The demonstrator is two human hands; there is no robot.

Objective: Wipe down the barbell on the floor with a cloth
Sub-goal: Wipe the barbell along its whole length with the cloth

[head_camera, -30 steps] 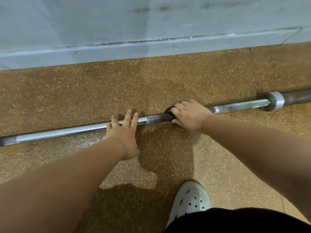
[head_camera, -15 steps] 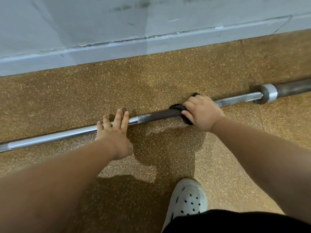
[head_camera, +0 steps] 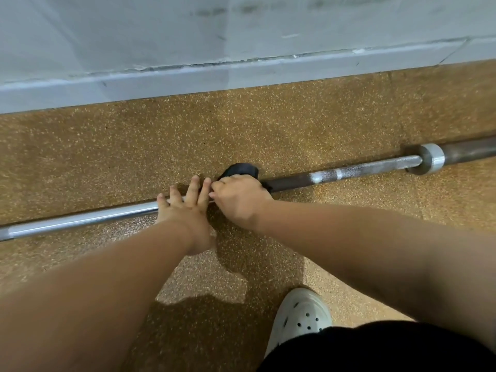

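A long steel barbell (head_camera: 80, 220) lies across the speckled brown floor, from the left edge to its collar and dark sleeve (head_camera: 432, 158) at the right. My left hand (head_camera: 185, 208) rests flat on the shaft with its fingers spread, pressing it down. Right beside it, touching its fingertips, my right hand (head_camera: 237, 201) is closed around a dark cloth (head_camera: 239, 169) wrapped over the shaft. A fold of the cloth sticks out beyond my knuckles. The stretch of shaft to the right of the cloth looks dark and wet.
A grey wall with a painted skirting (head_camera: 241, 73) runs along the far side of the floor, behind the bar. My foot in a white perforated clog (head_camera: 300, 315) stands near the bottom, beside dark shorts.
My right hand has slid the cloth leftward along the shaft until it meets my left hand, leaving a darker stretch to its right. The left hand stays pressed on the bar.
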